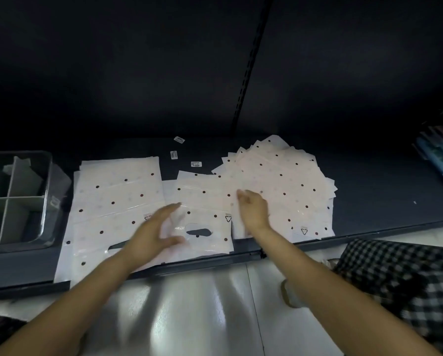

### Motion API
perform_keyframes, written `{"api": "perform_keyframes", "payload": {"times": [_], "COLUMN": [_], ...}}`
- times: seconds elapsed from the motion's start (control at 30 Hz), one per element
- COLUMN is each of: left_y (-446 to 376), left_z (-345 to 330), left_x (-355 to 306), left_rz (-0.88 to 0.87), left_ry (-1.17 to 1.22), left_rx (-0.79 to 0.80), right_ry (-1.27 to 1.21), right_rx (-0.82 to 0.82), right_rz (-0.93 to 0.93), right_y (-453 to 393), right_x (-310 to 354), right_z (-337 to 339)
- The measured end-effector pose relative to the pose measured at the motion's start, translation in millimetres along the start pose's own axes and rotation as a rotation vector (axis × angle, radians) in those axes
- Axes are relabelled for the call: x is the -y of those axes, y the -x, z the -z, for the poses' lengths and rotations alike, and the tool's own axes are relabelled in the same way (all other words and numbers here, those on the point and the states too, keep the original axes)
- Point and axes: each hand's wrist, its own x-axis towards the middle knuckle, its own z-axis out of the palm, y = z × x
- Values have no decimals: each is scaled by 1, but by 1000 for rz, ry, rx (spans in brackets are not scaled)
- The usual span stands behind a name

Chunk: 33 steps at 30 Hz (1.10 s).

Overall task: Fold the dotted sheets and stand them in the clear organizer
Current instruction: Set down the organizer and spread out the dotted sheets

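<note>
Overhead now: left hand (151, 233) with fingers spread wide, blurred, over the middle dotted sheet (205, 201), holding nothing; right hand (252, 210) loosely open at that sheet's right edge, probably squaring it for a fold. More sheets fanned right (287, 181) and stacked left (117, 191). Clear organizer (14, 199) far left on the shelf, reachable across the stack. Small labels (196, 164) lying behind.

showing hands: 2, left hand (152, 235) and right hand (252, 210) | showing dotted-sheet groups: 3, left stack (117, 191), middle sheet (205, 199), fanned pile (279, 176); sheets per pile too overlapped for counting | showing clear organizer (17, 199): 1 | showing small labels: 3 (196, 164)
</note>
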Motion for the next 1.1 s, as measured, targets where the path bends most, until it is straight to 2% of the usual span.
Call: {"api": "perform_keyframes", "payload": {"times": [0.07, 0.13, 0.2, 0.27, 0.33, 0.43, 0.57, 0.63, 0.73, 0.9, 0.97, 1.03, 1.1], "left_y": [-4, -9, -15, -23, -33, -51, -69, -78, -88, -99, -100, -99, -98], "left_z": [-21, -38, -45, -41, -32, -16, -3, -1, -2, -9, -10, -13, -17], "left_x": [-16, -24, -28, -27, -21, -9, 3, 8, 15, 21, 21, 18, 9], "left_rz": [18, 31, 11, 38, 129, 229, 263, 243, 216, 121, 98, 28, -64], "left_ry": [117, 167, 153, 126, 164, 199, 110, 54, -48, -170, -247, -334, -330], "left_rx": [175, 184, -8, -228, -297, -260, -255, -251, -225, -167, -227, -322, -353], "right_ry": [-120, -274, -468, -486, -330, 35, 539, 640, 478, 260, 151, 35, -111], "right_rx": [115, 262, 393, 405, 295, 141, 265, 228, 96, 23, -34, -119, -173], "right_rz": [-49, -123, -159, -74, 16, 89, 124, 224, 286, 96, 0, -22, -16], "right_y": [18, 33, 43, 40, 28, 4, -10, -11, -18, -35, -42, -47, -49], "right_x": [24, 38, 44, 40, 22, -24, -94, -117, -124, -126, -121, -110, -92], "right_z": [-17, -30, -34, -28, -15, 12, 39, 45, 51, 72, 81, 87, 88]}}
